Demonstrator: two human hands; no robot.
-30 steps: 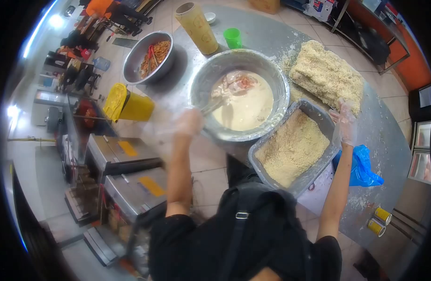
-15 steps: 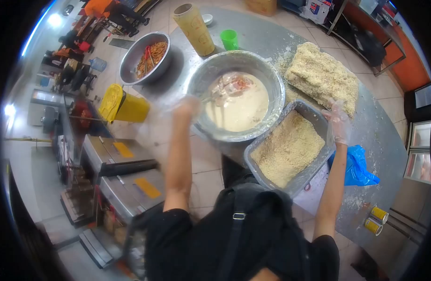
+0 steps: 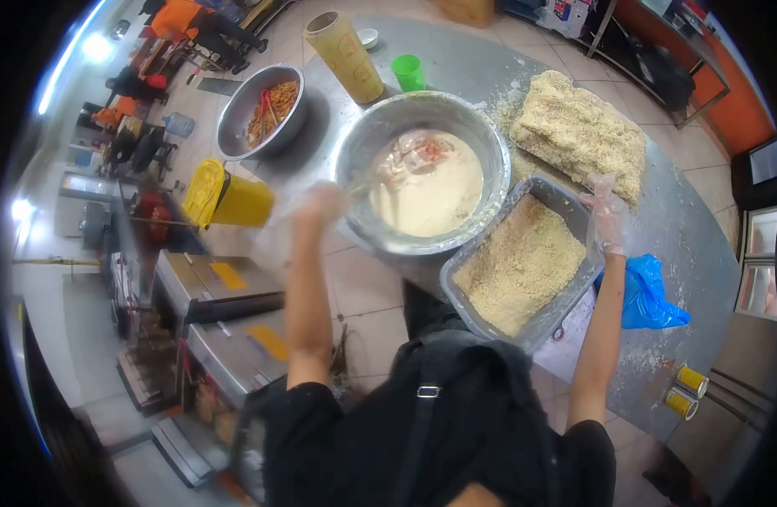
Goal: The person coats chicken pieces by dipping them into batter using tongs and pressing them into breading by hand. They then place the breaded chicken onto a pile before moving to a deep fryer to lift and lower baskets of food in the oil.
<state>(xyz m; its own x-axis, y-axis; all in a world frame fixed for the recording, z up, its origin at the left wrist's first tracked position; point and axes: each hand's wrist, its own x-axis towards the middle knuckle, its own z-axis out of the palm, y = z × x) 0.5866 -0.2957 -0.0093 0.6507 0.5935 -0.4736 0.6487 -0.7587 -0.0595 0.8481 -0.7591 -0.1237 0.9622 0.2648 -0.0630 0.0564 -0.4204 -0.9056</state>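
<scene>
My left hand (image 3: 319,204), in a clear plastic glove, grips metal tongs (image 3: 365,180) that reach into a large steel bowl (image 3: 372,135) of pale batter (image 3: 435,198) with pieces of meat at its far side. My right hand (image 3: 605,213), also gloved and with fingers apart, rests at the far right rim of a grey tray (image 3: 574,203) filled with breadcrumbs (image 3: 524,262). A heap of breaded pieces (image 3: 579,132) lies on the steel table (image 3: 684,228) beyond the tray.
A second steel bowl (image 3: 236,118) with orange food stands at the far left of the table. Beside it are a tall yellow roll (image 3: 345,56) and a green cup (image 3: 408,71). A blue plastic bag (image 3: 646,296) and two yellow cans (image 3: 686,391) lie to the right. A yellow bin (image 3: 226,196) stands on the floor.
My left hand has slid left and away from the bowl's rim with the tongs. My right hand stays at the tray's rim.
</scene>
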